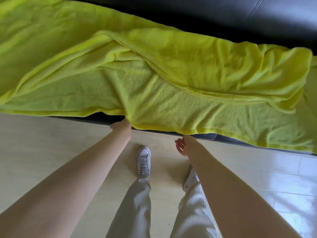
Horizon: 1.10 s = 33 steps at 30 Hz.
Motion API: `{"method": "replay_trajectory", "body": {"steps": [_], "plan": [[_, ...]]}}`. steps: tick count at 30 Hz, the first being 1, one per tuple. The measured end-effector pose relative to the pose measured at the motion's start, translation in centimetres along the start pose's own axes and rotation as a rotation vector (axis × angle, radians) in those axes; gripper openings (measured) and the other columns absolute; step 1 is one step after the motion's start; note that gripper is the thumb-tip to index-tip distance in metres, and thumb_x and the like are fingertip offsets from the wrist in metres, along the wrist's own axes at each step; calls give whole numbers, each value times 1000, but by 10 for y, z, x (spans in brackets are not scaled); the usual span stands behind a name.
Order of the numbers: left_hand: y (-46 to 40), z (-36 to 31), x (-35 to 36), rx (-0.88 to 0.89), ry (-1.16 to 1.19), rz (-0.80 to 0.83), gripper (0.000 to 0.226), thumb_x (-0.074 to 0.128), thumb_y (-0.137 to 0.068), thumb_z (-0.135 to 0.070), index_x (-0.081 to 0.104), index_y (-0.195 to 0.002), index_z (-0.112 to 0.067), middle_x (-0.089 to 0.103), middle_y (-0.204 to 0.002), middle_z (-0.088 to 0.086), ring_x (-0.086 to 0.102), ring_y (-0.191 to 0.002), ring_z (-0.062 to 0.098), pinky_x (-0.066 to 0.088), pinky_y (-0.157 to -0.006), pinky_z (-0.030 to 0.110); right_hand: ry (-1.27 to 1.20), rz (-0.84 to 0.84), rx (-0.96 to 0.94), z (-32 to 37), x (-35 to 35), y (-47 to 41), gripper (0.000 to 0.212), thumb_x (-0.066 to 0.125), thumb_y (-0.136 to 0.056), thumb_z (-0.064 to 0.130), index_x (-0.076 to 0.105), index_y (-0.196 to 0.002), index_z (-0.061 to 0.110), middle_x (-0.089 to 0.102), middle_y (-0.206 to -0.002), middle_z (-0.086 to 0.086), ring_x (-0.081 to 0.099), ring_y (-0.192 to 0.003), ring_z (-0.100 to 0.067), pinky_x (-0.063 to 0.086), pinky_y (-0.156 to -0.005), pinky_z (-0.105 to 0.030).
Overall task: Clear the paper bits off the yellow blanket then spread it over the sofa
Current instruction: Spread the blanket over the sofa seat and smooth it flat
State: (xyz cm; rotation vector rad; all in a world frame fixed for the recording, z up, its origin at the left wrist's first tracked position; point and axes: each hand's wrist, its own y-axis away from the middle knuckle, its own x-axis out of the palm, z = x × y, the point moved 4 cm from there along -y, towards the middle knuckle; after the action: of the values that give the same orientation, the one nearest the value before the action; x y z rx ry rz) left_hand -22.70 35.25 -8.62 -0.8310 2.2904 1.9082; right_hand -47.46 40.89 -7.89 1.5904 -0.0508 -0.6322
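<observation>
Left hand (pixel 121 125) grips the front hem of the yellow blanket (pixel 154 79), its fingers hidden under the cloth. Right hand (pixel 182 145) hangs relaxed just below that hem, holding nothing. Fleecy and rumpled, the blanket lies across the black sofa (pixel 205 16), one edge folded over.
</observation>
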Motion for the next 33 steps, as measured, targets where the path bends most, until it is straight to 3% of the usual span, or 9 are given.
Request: {"method": "replay_trajectory", "body": {"steps": [2,4,6,9,12,18,21,26,33], "plan": [[8,-12,-18,168,-133,-350,63,48,-88,-17,26,-146,-10,27,-151,12,32,-136,31,30,-110,38,182,-279,-125,0,-7,-6,27,43,-95,13,49,-120,4,53,-99,-2,53,-95,-19,47,-78,-26],[23,-32,-27,575,-432,-561,63,48,-84,-13,27,-144,-14,20,-153,8,22,-140,27,25,-109,36,402,-525,-487,13,-11,12,35,44,-90,11,42,-124,4,49,-115,-9,49,-105,-27,43,-91,-37],[21,-41,-21,836,-609,-490,61,45,-86,-12,27,-145,-14,17,-156,8,18,-143,26,23,-111,39,617,-674,-799,21,-7,33,30,44,-86,9,43,-117,6,49,-117,-11,47,-105,-28,39,-91,-38],[-2,-45,-21,760,-727,-291,61,42,-98,-24,15,-151,-12,8,-160,9,9,-146,27,23,-115,43,901,-554,-1146,25,14,39,27,51,-88,13,47,-115,13,48,-116,-7,46,-105,-24,40,-89,-37],[-19,-45,-31,699,-852,-252,73,47,-97,-27,2,-153,-13,-6,-160,10,0,-147,29,16,-118,42,1133,-344,-1110,26,34,32,26,54,-90,15,51,-116,13,44,-120,-6,45,-109,-24,39,-92,-37],[-33,-34,-66,516,-935,-327,92,53,-89,-16,-14,-151,-19,-16,-159,9,-5,-148,26,24,-114,40,1132,-314,-897,26,46,32,30,49,-83,1,51,-112,10,46,-117,-10,48,-107,-29,43,-92,-39],[-27,-35,-67,512,-909,-355,90,54,-88,-14,-8,-152,-17,-10,-159,10,0,-147,27,22,-114,39,1187,-233,-784,19,49,26,32,49,-82,3,49,-113,11,52,-109,-9,54,-102,-28,46,-86,-39],[5,-43,-31,809,-831,-408,68,56,-79,-8,29,-142,-11,17,-154,13,22,-139,33,27,-106,44,1295,-81,-658,6,52,14,25,48,-85,7,52,-110,10,53,-87,-3,53,-81,-23,43,-67,-31],[55,-28,51,1100,-934,-180,58,56,-80,-9,37,-135,-11,22,-151,13,25,-137,32,34,-102,41,1216,32,-686,11,45,9,11,42,-86,10,50,-92,15,50,-72,1,50,-71,-23,32,-51,-24]]}}
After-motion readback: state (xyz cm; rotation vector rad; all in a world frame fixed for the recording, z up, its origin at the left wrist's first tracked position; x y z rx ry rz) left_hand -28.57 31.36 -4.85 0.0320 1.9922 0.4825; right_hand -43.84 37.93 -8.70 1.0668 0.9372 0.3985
